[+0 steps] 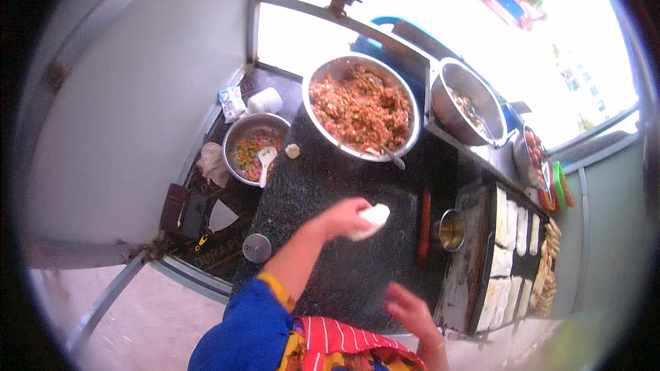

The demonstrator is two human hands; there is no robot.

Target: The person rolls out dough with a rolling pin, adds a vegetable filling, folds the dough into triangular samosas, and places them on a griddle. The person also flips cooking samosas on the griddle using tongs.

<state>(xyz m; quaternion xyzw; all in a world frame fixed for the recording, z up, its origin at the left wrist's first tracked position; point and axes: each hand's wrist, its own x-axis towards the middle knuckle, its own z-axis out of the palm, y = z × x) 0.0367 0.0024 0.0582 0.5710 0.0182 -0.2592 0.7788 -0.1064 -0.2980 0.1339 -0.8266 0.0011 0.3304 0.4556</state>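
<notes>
My left hand (pixel 340 219) grips a soft piece of white dough (pixel 376 218) above the dark stone worktop (pixel 350 273). Closer to my body, my right hand (pixel 410 310) is blurred and holds nothing, its fingers apart. A brown rolling stick (pixel 424 224) lies to the right of the dough, beside a small metal cup of yellowish oil (pixel 452 232). Beyond my hands stands a large steel bowl (pixel 308 108) of reddish minced filling (pixel 361 105) with a spoon handle (pixel 394 157) over its rim. A small dough lump (pixel 292 151) rests left of that bowl.
At right, a griddle (pixel 526 268) carries white dough strips (pixel 499 263) and browned pieces (pixel 549 268). A bowl of chopped vegetables (pixel 229 139) with a white spoon (pixel 266 159), a scraper (pixel 223 216) and a round lidded tin (pixel 257 248) stand left. Another steel bowl (pixel 454 113) and eggs (pixel 533 152) stand back right.
</notes>
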